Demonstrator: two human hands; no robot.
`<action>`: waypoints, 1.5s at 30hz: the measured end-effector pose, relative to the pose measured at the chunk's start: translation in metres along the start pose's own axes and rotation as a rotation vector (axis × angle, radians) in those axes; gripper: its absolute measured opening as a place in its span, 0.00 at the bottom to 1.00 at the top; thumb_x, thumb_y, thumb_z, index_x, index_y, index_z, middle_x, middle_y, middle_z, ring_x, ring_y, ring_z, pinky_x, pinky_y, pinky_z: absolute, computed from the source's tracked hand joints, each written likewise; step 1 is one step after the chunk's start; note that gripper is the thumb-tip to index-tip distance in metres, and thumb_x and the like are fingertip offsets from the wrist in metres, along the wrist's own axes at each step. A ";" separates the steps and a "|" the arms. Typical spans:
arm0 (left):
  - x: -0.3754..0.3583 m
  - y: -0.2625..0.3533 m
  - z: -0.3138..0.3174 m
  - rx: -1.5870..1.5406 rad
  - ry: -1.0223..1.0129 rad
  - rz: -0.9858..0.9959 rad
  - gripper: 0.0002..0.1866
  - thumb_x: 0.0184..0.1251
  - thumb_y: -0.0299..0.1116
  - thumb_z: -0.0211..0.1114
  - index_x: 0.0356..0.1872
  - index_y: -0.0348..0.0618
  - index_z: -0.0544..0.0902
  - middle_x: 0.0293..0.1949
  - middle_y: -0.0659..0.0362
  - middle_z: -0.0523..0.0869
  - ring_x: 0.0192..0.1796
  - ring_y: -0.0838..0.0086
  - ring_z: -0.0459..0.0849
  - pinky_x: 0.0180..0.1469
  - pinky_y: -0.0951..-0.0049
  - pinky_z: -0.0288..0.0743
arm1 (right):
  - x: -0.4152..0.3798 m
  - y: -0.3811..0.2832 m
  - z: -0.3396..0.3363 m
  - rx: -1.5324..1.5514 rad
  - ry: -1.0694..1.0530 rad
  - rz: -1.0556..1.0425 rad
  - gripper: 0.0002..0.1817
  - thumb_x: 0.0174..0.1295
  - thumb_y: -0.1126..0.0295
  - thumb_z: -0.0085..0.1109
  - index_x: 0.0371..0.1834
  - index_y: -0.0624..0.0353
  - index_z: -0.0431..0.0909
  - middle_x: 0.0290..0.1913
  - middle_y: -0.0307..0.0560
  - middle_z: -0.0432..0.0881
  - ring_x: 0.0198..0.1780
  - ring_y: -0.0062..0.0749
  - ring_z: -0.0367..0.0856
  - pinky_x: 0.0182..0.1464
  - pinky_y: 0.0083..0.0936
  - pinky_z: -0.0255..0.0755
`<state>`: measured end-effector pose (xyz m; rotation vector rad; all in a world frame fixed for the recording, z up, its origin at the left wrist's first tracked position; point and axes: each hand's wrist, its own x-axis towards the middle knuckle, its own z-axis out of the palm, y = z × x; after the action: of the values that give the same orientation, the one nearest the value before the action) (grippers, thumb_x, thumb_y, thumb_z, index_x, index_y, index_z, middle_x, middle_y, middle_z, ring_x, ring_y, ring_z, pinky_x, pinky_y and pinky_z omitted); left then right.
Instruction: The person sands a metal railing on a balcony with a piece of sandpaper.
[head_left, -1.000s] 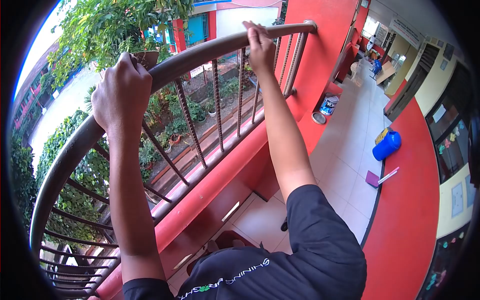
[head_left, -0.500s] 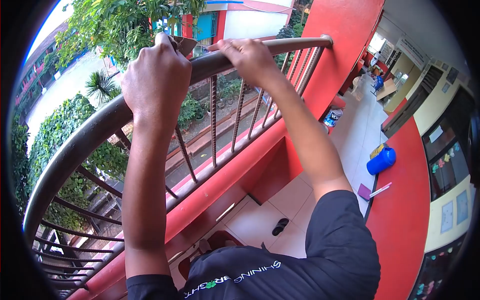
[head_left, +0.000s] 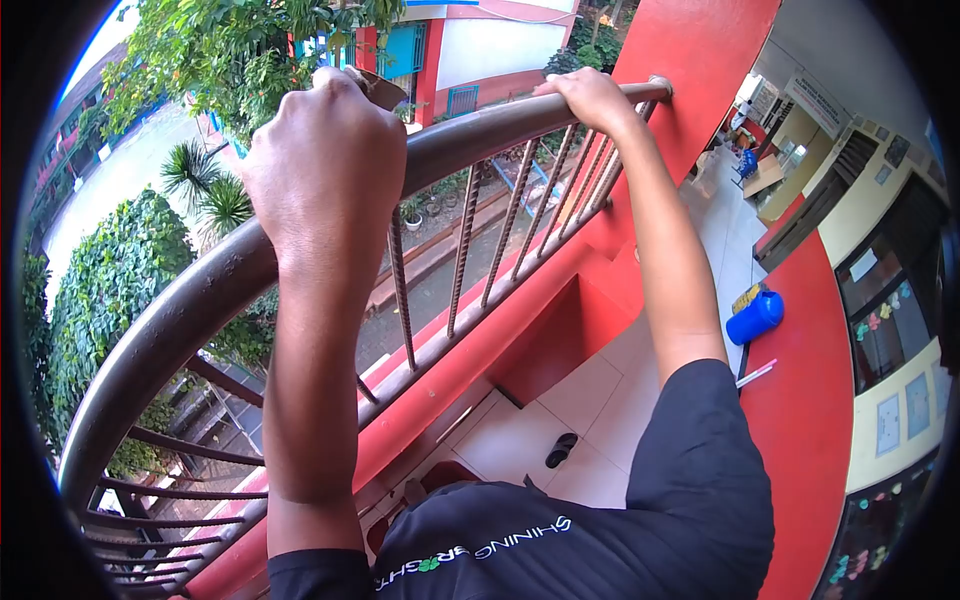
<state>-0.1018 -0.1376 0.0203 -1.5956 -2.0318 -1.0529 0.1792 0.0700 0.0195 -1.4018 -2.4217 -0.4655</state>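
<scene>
A dark, round metal handrail (head_left: 480, 140) curves across the view. Closed in a fist, my left hand (head_left: 325, 165) is over the rail, with a brown, flat piece (head_left: 383, 92) sticking out past its knuckles. The rest of that piece is hidden by the fist, and I cannot tell its kind. Farther along, near the red pillar, my right hand (head_left: 592, 98) is wrapped over the top of the rail, thumb side towards the left. Ribbed metal bars (head_left: 468, 240) run down from the rail below both hands.
A red pillar (head_left: 685, 60) meets the rail's far end. Beneath the bars runs a red ledge (head_left: 440, 375). A black slipper (head_left: 562, 450) lies on the tiled floor. To the right, a blue container (head_left: 755, 318) stands by the red wall. Trees and a paved yard lie beyond the rail.
My right hand has slid along the rail, away from my left hand and towards the red pillar. My left fist has shifted slightly right in view, still with the brown piece.
</scene>
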 end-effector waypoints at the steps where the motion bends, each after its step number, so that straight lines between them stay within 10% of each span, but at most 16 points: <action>1: -0.001 0.000 -0.001 -0.001 -0.017 0.000 0.16 0.67 0.35 0.53 0.44 0.38 0.86 0.38 0.40 0.90 0.43 0.44 0.90 0.51 0.47 0.82 | -0.001 0.020 0.006 0.370 0.021 0.115 0.20 0.75 0.66 0.43 0.52 0.50 0.90 0.47 0.51 0.91 0.49 0.42 0.90 0.58 0.35 0.80; 6: 0.000 -0.002 0.006 -0.005 -0.002 0.039 0.14 0.65 0.34 0.55 0.40 0.38 0.86 0.35 0.41 0.91 0.40 0.48 0.92 0.47 0.50 0.84 | -0.064 -0.170 -0.026 0.602 0.307 -0.116 0.25 0.80 0.54 0.41 0.54 0.57 0.89 0.45 0.55 0.91 0.48 0.48 0.89 0.57 0.34 0.77; 11: -0.004 -0.006 0.009 -0.018 0.087 0.053 0.13 0.66 0.35 0.55 0.38 0.40 0.86 0.32 0.43 0.91 0.36 0.48 0.92 0.45 0.51 0.85 | -0.041 -0.061 -0.002 0.555 0.455 0.134 0.27 0.80 0.54 0.38 0.53 0.55 0.90 0.45 0.52 0.92 0.46 0.45 0.91 0.57 0.34 0.79; 15: -0.001 -0.004 0.011 0.010 0.071 0.036 0.12 0.65 0.33 0.55 0.38 0.40 0.85 0.32 0.43 0.91 0.37 0.47 0.92 0.44 0.50 0.85 | -0.060 -0.154 -0.018 0.609 0.288 -0.034 0.25 0.78 0.50 0.46 0.49 0.53 0.91 0.40 0.61 0.89 0.45 0.50 0.88 0.53 0.37 0.77; 17: -0.004 -0.005 0.014 0.033 0.182 0.097 0.10 0.66 0.31 0.56 0.32 0.40 0.85 0.26 0.49 0.90 0.33 0.56 0.94 0.34 0.58 0.87 | -0.063 -0.162 -0.046 0.592 0.060 0.008 0.26 0.80 0.54 0.43 0.54 0.62 0.88 0.41 0.52 0.90 0.47 0.34 0.85 0.59 0.29 0.73; 20: -0.006 -0.007 0.012 0.014 0.191 0.125 0.10 0.66 0.31 0.56 0.32 0.41 0.86 0.26 0.49 0.90 0.33 0.56 0.94 0.34 0.58 0.87 | -0.027 -0.037 0.001 0.381 0.239 0.042 0.26 0.78 0.57 0.40 0.54 0.58 0.89 0.46 0.56 0.91 0.50 0.36 0.89 0.63 0.29 0.73; 27: -0.007 -0.010 0.014 -0.037 0.167 0.138 0.11 0.67 0.31 0.57 0.31 0.40 0.86 0.26 0.49 0.90 0.32 0.56 0.94 0.35 0.58 0.87 | -0.073 -0.172 -0.025 0.697 0.359 -0.142 0.22 0.80 0.55 0.46 0.51 0.57 0.89 0.49 0.58 0.90 0.51 0.55 0.88 0.57 0.38 0.78; 31: -0.008 -0.011 0.013 -0.068 0.166 0.146 0.11 0.67 0.31 0.57 0.31 0.40 0.86 0.26 0.49 0.90 0.32 0.57 0.93 0.34 0.60 0.86 | -0.068 -0.047 0.024 0.639 0.564 0.370 0.26 0.84 0.56 0.38 0.65 0.61 0.83 0.58 0.54 0.88 0.63 0.40 0.85 0.70 0.31 0.71; 35: -0.004 -0.006 0.014 -0.081 0.064 0.090 0.11 0.66 0.33 0.55 0.37 0.41 0.86 0.31 0.43 0.91 0.36 0.48 0.93 0.41 0.50 0.86 | -0.094 -0.187 0.026 0.498 0.808 -0.263 0.21 0.81 0.62 0.43 0.63 0.60 0.84 0.62 0.56 0.86 0.70 0.53 0.78 0.77 0.41 0.63; 38: -0.009 -0.007 0.009 -0.051 0.065 0.111 0.11 0.66 0.32 0.55 0.37 0.40 0.85 0.31 0.42 0.90 0.36 0.47 0.92 0.41 0.49 0.86 | -0.085 -0.158 0.042 0.469 0.880 -0.364 0.21 0.81 0.64 0.43 0.63 0.61 0.84 0.62 0.57 0.85 0.69 0.51 0.79 0.76 0.42 0.65; 41: -0.009 -0.007 0.006 -0.058 0.085 0.121 0.10 0.66 0.32 0.55 0.39 0.40 0.84 0.31 0.42 0.90 0.36 0.45 0.92 0.41 0.50 0.86 | -0.064 -0.105 0.059 0.806 1.025 0.249 0.22 0.83 0.65 0.42 0.62 0.67 0.83 0.63 0.57 0.85 0.72 0.49 0.77 0.74 0.38 0.67; 45: -0.006 -0.007 0.007 -0.016 0.093 0.101 0.10 0.66 0.32 0.56 0.39 0.40 0.83 0.32 0.42 0.90 0.35 0.46 0.92 0.40 0.50 0.85 | -0.094 -0.187 0.062 0.445 0.928 -0.299 0.22 0.83 0.64 0.41 0.62 0.65 0.84 0.62 0.56 0.85 0.72 0.55 0.76 0.76 0.39 0.66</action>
<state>-0.1052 -0.1376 0.0093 -1.6084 -1.8665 -1.0882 0.0550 -0.0644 -0.0989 -0.4570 -1.7786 -0.4626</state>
